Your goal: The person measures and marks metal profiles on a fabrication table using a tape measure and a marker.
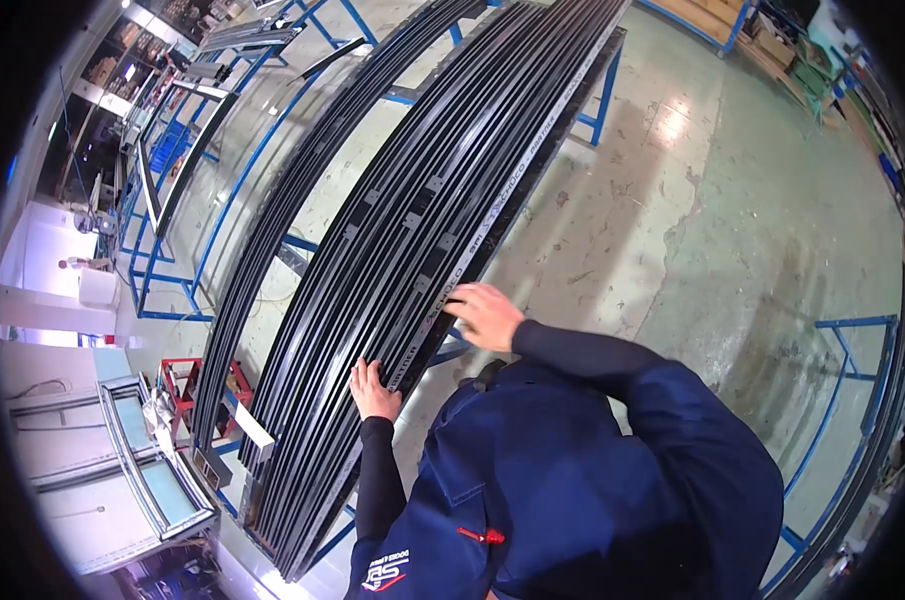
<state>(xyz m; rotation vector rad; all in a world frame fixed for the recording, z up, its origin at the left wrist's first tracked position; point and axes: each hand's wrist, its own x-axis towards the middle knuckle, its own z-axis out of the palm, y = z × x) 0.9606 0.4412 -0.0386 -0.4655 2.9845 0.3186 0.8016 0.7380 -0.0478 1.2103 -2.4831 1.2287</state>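
While our left hand (375, 390) and right hand (485, 315) rest grip apart on the black profiles (412, 220), a 4 o'clock shove could tip one off the rack (605, 95).

A: Plain all over, those long black metal profiles (412, 230)?
B: Mostly; white lettering along one grey edge strip. Underneath, blue tubular steel racks (608, 95). Nearby, navy work jacket (592, 480) with red-and-white logo, mottled grey-green concrete floor (752, 200).
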